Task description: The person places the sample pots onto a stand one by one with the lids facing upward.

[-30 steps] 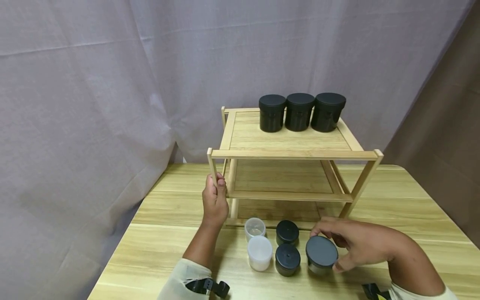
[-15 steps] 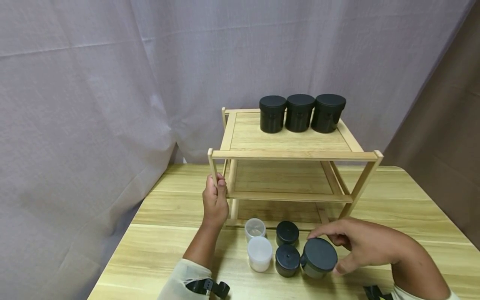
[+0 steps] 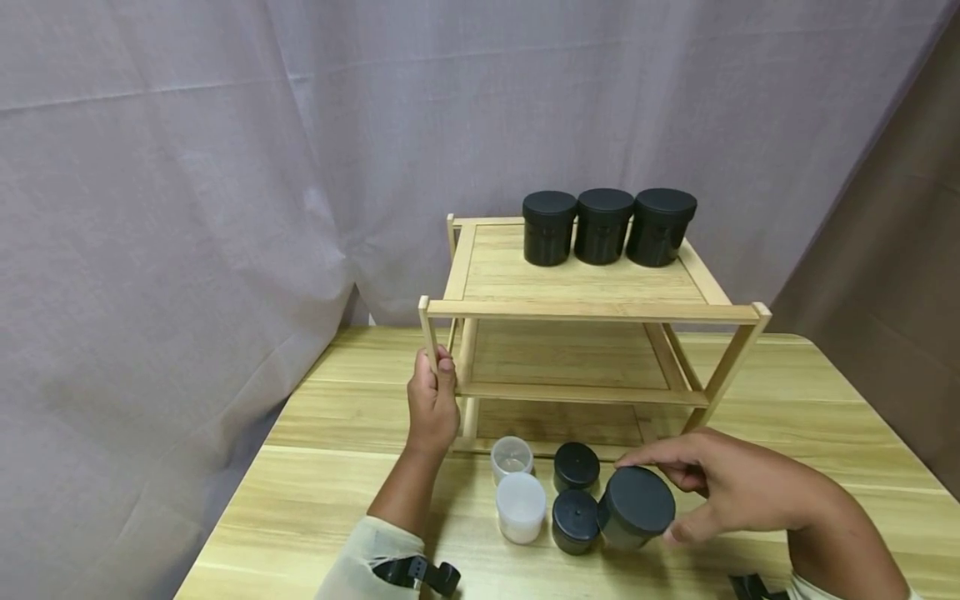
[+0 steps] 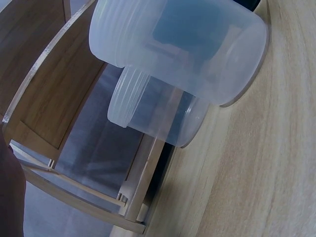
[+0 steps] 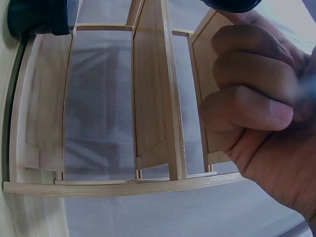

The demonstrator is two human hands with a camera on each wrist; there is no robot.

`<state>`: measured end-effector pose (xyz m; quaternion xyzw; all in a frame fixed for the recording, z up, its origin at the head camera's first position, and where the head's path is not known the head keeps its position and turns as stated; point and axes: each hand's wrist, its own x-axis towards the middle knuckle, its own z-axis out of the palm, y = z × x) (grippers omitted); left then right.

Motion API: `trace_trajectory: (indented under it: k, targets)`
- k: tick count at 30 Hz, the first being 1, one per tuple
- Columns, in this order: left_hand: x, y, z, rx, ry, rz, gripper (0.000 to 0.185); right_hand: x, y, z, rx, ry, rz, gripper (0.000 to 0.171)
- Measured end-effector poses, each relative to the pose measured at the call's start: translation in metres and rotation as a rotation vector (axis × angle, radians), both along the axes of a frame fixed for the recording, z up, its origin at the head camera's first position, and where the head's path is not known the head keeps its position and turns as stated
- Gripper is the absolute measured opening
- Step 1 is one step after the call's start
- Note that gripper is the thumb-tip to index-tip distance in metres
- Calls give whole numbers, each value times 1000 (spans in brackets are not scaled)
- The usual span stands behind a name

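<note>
My left hand (image 3: pixel 433 404) grips the left front post of a wooden three-tier rack (image 3: pixel 592 310). With thumb and forefinger, my right hand (image 3: pixel 731 487) pinches a black lidded jar (image 3: pixel 637 504) near the table front; the jar looks slightly tilted. In the right wrist view only the edge of its lid (image 5: pixel 232 4) shows, and the other fingers are curled. Just left of this jar stand two smaller black jars, one in front (image 3: pixel 575 521) and one behind (image 3: pixel 576 467). Further left are a white translucent jar (image 3: pixel 521 507) and a clear one (image 3: pixel 512 458) behind it.
Three black lidded jars (image 3: pixel 603 227) stand in a row at the back of the rack's top shelf. The middle shelf (image 3: pixel 570 354) and bottom shelf lie beneath it. A grey curtain (image 3: pixel 225 167) hangs behind the wooden table (image 3: pixel 337 392).
The black jar in my right hand has shifted a little left, close against the front small black jar, and tilted slightly. My left hand keeps its hold on the post.
</note>
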<state>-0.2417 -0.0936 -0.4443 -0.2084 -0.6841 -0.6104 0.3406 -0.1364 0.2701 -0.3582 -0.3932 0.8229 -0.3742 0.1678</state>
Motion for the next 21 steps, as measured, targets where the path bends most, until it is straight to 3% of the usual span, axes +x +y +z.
trace_trajectory:
  k: [8,15,21]
  targets:
    - [0,1,2,-4,3,1,41,3,-4,5,-57,112,-90,52]
    - [0,1,2,-8,-4,-2,28,5,-8,8,-68,135,-221,47]
    - [1,0,2,-13,-10,9,25,6,-13,5,-175,284,-219,54]
